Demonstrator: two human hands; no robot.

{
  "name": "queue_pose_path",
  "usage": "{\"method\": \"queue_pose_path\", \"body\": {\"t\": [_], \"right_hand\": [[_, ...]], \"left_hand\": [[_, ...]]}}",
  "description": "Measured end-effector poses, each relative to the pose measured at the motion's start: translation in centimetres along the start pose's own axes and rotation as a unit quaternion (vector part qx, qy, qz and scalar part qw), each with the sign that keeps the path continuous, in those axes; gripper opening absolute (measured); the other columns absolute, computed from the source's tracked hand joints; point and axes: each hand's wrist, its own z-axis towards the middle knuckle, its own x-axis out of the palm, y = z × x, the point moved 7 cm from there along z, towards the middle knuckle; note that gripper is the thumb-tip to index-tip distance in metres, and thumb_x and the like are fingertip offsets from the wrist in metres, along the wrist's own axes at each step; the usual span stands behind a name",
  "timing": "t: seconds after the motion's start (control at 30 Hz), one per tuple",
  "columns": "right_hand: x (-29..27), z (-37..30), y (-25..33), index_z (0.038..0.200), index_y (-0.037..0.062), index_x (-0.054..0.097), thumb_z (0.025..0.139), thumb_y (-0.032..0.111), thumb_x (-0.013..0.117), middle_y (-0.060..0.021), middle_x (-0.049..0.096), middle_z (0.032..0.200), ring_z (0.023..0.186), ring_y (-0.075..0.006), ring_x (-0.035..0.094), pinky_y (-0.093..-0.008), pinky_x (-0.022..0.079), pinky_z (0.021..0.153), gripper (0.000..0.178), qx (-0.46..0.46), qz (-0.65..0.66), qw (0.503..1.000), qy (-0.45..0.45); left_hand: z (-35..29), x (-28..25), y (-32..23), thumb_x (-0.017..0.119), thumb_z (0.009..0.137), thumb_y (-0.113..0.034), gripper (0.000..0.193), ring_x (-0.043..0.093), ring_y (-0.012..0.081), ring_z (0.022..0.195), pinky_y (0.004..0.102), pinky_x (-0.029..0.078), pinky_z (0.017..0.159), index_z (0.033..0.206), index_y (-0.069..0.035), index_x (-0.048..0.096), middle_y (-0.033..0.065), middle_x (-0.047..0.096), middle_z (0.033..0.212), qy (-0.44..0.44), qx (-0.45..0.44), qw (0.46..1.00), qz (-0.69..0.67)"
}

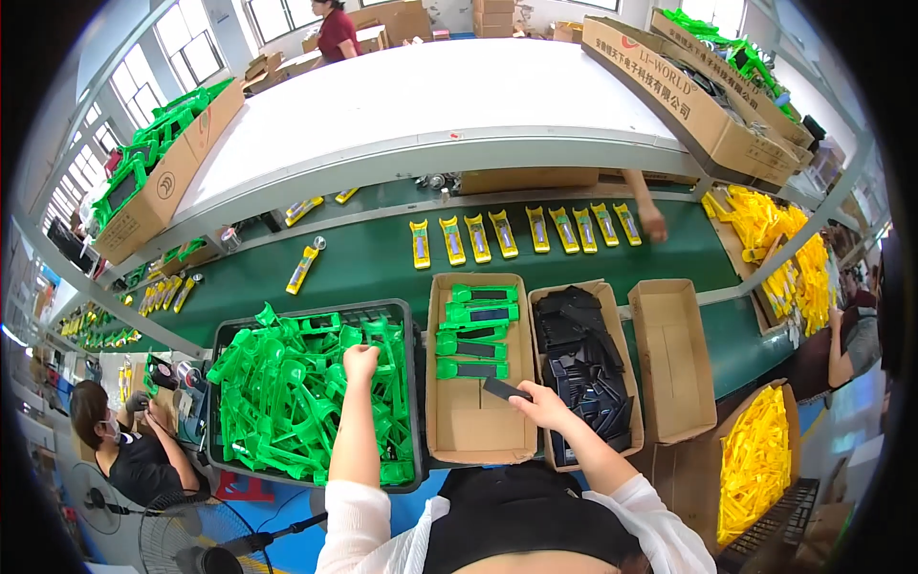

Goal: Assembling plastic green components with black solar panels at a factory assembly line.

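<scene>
Clearly, the green bench (pixel 363 260) was the largest thing, and it spread behind all the containers. Next in size was the black crate (pixel 418 421), to the left of the person's middle, with a jumbled heap of green plastic pieces (pixel 287 383) whose axes pointed in many directions. Just beside it, on the right, stood a cardboard box (pixel 478 426); in its farther part several green holders (pixel 481 316) with dark inserts lay one behind another, with their long axes from left to right. Then came a smaller box (pixel 633 421) with black parts (pixel 588 330).

The left hand (pixel 361 362) was over the crate, with its fingers drawn together at the green pieces; whether it had hold of one, I cannot tell. The right hand (pixel 543 407) was nearly closed, and it pinched one end of a flat dark panel (pixel 505 388) between thumb and fingers.

This panel was above the cardboard box, near the closest holder and on the person's side of it. Its long axis ran almost sideways, the free end pointing left and slightly away from the person. In my judgement, the important relation was this: the free end pointed towards the crate side, where the left hand was much nearer to the heap.
</scene>
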Motion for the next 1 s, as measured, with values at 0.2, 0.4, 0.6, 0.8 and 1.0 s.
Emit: {"method": "queue_pose_path", "body": {"t": [0.2, 0.4, 0.6, 0.8, 1.0], "right_hand": [[3.0, 0.3, 6.8, 0.123, 0.0031, 0.045, 0.086, 0.020, 0.060, -0.0016, 0.055, 0.094, 0.072, -0.0077, 0.053, -0.0230, 0.044, 0.068, 0.043, -0.074, 0.315, 0.944, 0.070], [0.6, 1.7, 7.1, 0.107, -0.0007, 0.053, 0.087, 0.014, 0.057, -0.0058, 0.052, 0.112, 0.083, -0.0107, 0.057, -0.0270, 0.049, 0.068, 0.025, -0.077, 0.348, 0.934, 0.007], [0.4, 0.2, 7.0, 0.096, 0.0020, 0.056, 0.087, 0.019, 0.059, -0.0008, 0.058, 0.085, 0.072, -0.0076, 0.055, -0.0230, 0.045, 0.065, 0.019, -0.078, 0.285, 0.955, 0.036], [-1.5, -1.1, 5.7, 0.092, 0.0035, 0.056, 0.083, 0.023, 0.063, 0.0030, 0.052, 0.073, 0.066, -0.0054, 0.049, -0.0221, 0.041, 0.060, 0.022, -0.064, 0.215, 0.974, 0.034], [-1.2, -1.0, 7.1, 0.093, 0.0018, 0.056, 0.082, 0.022, 0.064, -0.0043, 0.053, 0.086, 0.079, -0.0152, 0.051, -0.0279, 0.042, 0.071, 0.024, -0.113, 0.103, 0.985, 0.077]], "left_hand": [[-13.0, 2.8, -6.4, 0.061, 0.083, -0.008, 0.012, 0.055, 0.0109, 0.060, 0.0242, 0.045, 0.050, 0.085, -0.005, 0.050, 0.0051, 0.058, 0.076, 0.002, 0.028, 0.946, -0.322], [-19.8, 5.5, -14.5, 0.062, 0.083, -0.008, 0.018, 0.062, 0.0192, 0.074, 0.0289, 0.052, 0.066, 0.086, -0.001, 0.046, 0.0111, 0.056, 0.089, 0.177, 0.042, 0.886, -0.427], [-22.4, 7.3, -13.0, 0.058, 0.087, -0.019, 0.026, 0.061, 0.0235, 0.090, 0.0357, 0.051, 0.080, 0.103, 0.000, 0.050, 0.0131, 0.054, 0.105, 0.380, 0.032, 0.837, -0.391], [-21.2, 4.6, -11.1, 0.053, 0.088, -0.019, 0.030, 0.064, 0.0229, 0.079, 0.0321, 0.052, 0.071, 0.110, 0.002, 0.050, 0.0124, 0.059, 0.098, 0.352, -0.104, 0.808, -0.460], [-19.8, 2.1, -11.9, 0.061, 0.081, -0.004, 0.037, 0.064, 0.0246, 0.081, 0.0287, 0.054, 0.070, 0.114, 0.000, 0.047, 0.0126, 0.059, 0.100, 0.379, -0.087, 0.823, -0.414]]}}
